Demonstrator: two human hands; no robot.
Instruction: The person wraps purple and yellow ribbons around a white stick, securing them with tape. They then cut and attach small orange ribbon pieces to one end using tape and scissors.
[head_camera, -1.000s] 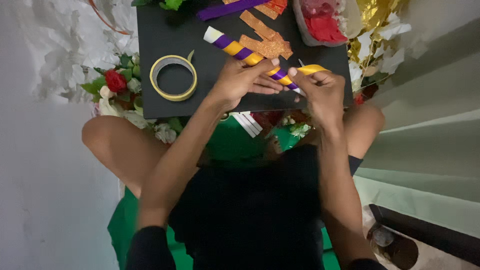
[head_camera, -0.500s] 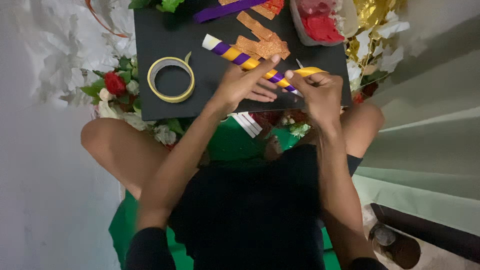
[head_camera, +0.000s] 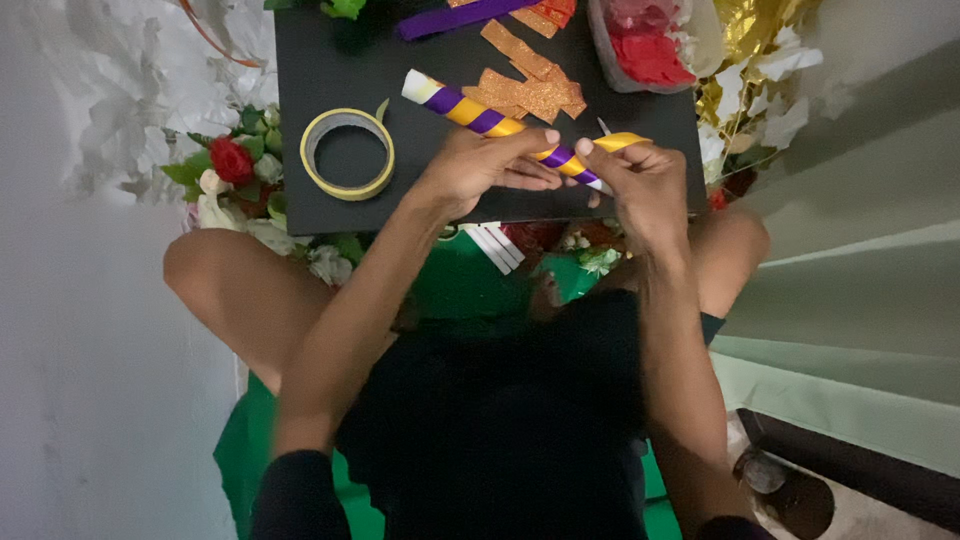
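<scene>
Centre of the frame, the left hand (head_camera: 480, 170) presses down on a purple-and-yellow striped roll (head_camera: 490, 122) lying on the black board (head_camera: 420, 190); the right hand (head_camera: 640, 180) pinches its yellow ribbon end (head_camera: 622, 142). A yellow tape ring (head_camera: 347, 154) lies at upper left, orange glitter strips (head_camera: 525, 80) above the roll

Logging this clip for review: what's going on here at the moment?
A seated person works over a black board on their lap. The left hand holds down a roll striped purple and yellow, while the right hand pinches a yellow ribbon at the roll's near end. A ring of yellow tape, orange glitter strips and a purple ribbon lie on the board.
</scene>
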